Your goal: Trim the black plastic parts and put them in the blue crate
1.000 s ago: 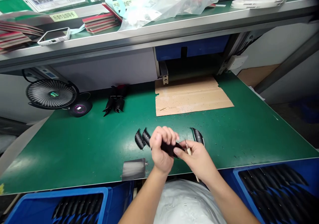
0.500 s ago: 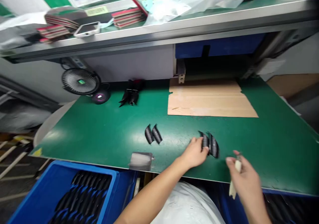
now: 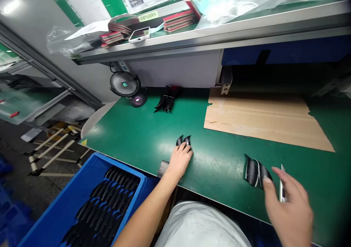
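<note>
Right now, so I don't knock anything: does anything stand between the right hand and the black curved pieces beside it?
Nothing visible does. The right hand, holding a slim pale tool, has its fingers close by the black curved pieces, with only a bit of the green mat showing near them.

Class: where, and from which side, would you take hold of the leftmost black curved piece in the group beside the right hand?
Pinch the leftmost black curved piece across its long edges at mid-length, coming from above. It is long and narrow, lies on the green mat, and its neighbour crowds its right side, so the left edge is the open one.
</note>
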The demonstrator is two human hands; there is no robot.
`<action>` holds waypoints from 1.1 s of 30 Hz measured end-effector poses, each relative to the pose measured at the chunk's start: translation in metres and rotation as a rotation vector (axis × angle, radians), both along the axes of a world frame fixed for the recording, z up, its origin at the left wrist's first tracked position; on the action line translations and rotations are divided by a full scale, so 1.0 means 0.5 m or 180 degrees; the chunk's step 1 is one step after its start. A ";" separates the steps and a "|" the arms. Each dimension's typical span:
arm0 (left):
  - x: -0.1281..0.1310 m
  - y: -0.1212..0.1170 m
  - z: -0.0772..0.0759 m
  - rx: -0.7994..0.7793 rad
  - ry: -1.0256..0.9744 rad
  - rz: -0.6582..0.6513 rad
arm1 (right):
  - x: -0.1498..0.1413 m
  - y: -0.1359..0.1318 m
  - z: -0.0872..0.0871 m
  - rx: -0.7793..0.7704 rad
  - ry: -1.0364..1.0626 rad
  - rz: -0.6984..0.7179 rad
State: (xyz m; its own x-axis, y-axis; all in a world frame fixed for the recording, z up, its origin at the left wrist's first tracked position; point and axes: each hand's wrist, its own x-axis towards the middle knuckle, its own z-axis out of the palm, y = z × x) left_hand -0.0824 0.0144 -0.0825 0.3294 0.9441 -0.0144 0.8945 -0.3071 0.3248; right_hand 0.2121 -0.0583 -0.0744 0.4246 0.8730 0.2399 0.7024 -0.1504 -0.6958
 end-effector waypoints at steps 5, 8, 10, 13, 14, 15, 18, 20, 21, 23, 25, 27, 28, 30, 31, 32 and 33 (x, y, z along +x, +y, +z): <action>-0.006 -0.051 0.012 -0.0064 -0.0846 -0.0060 | -0.122 0.038 0.016 0.0540 0.0061 0.1674; 0.014 -0.120 0.028 -0.0487 -0.2953 0.0629 | -0.168 0.046 0.002 0.0233 -0.0028 0.2714; 0.020 -0.168 0.032 -0.0919 -0.4419 0.1423 | -0.189 0.042 -0.013 -0.0090 0.0005 0.3395; -0.002 -0.227 0.027 -0.1122 -0.5106 0.2294 | -0.219 0.026 -0.036 -0.0295 -0.0115 0.3906; -0.019 -0.242 0.023 -0.1068 -0.5056 0.2433 | -0.232 0.021 -0.045 -0.0283 -0.0260 0.3986; -0.041 -0.254 0.019 -0.0981 -0.4902 0.2487 | -0.246 0.017 -0.054 -0.0257 -0.0441 0.4059; -0.128 -0.268 0.002 -0.0395 -0.3732 0.2624 | -0.306 0.020 -0.081 -0.0201 -0.1086 0.4208; -0.191 -0.256 -0.012 0.0224 -0.2762 0.3002 | -0.355 0.032 -0.098 -0.0128 -0.1478 0.4217; -0.218 -0.244 -0.021 0.0440 -0.2483 0.3185 | -0.379 0.040 -0.104 -0.0090 -0.1632 0.4224; -0.257 -0.207 -0.043 0.0659 -0.2302 0.3329 | -0.414 0.057 -0.110 -0.0033 -0.1807 0.4272; -0.274 -0.164 -0.069 0.0752 -0.2304 0.3326 | -0.423 0.068 -0.110 -0.0018 -0.1886 0.4354; -0.275 -0.128 -0.095 0.0851 -0.2281 0.3474 | -0.409 0.072 -0.106 0.0003 -0.1949 0.4477; -0.273 -0.116 -0.107 0.0905 -0.2257 0.3591 | -0.399 0.070 -0.103 0.0040 -0.1986 0.4519; -0.269 -0.102 -0.125 0.1015 -0.2208 0.3807 | -0.386 0.061 -0.098 0.0156 -0.2081 0.4536; -0.269 -0.100 -0.132 0.1064 -0.2202 0.3873 | -0.387 0.054 -0.096 0.0217 -0.2132 0.4511; -0.270 -0.101 -0.138 0.1109 -0.2215 0.3912 | -0.392 0.047 -0.095 0.0263 -0.2176 0.4481; -0.272 -0.102 -0.143 0.1151 -0.2247 0.3935 | -0.399 0.041 -0.095 0.0282 -0.2208 0.4457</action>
